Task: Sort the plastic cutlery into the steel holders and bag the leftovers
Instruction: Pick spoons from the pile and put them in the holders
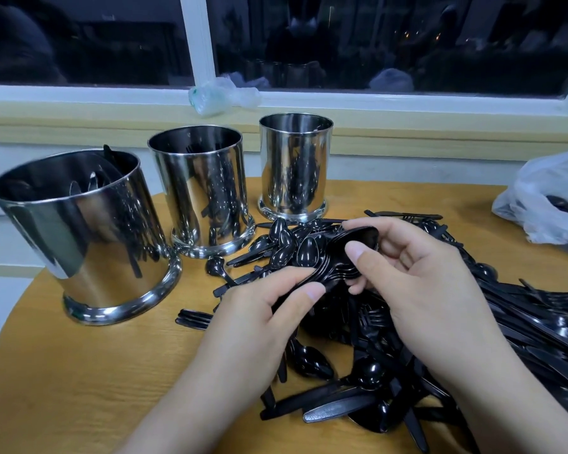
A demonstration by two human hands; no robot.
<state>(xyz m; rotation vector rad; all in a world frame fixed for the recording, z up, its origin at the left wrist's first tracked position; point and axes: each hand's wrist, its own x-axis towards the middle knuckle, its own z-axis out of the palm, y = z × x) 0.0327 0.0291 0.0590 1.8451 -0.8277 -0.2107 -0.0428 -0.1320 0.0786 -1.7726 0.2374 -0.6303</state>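
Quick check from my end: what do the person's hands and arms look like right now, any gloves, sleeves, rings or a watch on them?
Both are bare. The left hand and right hand wear no gloves and no rings that show. Both forearms are uncovered down to the bottom edge of the picture, with no sleeve, cuff, watch or bracelet in view. The fingernails are short and unpainted. Anything above the forearms is out of frame.

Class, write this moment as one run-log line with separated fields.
stage: sorting | both hands: left hand and right hand grip stack of black plastic spoons | three shiny steel cylinder holders: upright, behind black cutlery pile
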